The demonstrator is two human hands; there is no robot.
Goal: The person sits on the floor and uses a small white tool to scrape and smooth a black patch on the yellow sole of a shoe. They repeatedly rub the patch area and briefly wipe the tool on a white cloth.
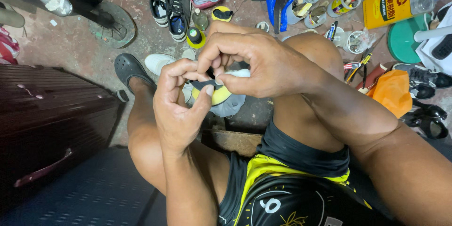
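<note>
Both hands, left hand [176, 108] and right hand [256, 63], pinch a yellow-soled shoe [219, 95] (mostly hidden)

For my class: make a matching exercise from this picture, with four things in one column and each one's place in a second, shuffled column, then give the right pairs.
Things
1. Yellow and black shoe piece
2. Pair of black lace-up sneakers
3. Orange cloth bag
4. Dark wooden box

Places
A. Far left, beside the person's leg
B. Right, beside the person's knee
C. Between the left hand and right hand
D. On the floor at top, left of centre

Pairs: 1-C, 2-D, 3-B, 4-A
</note>
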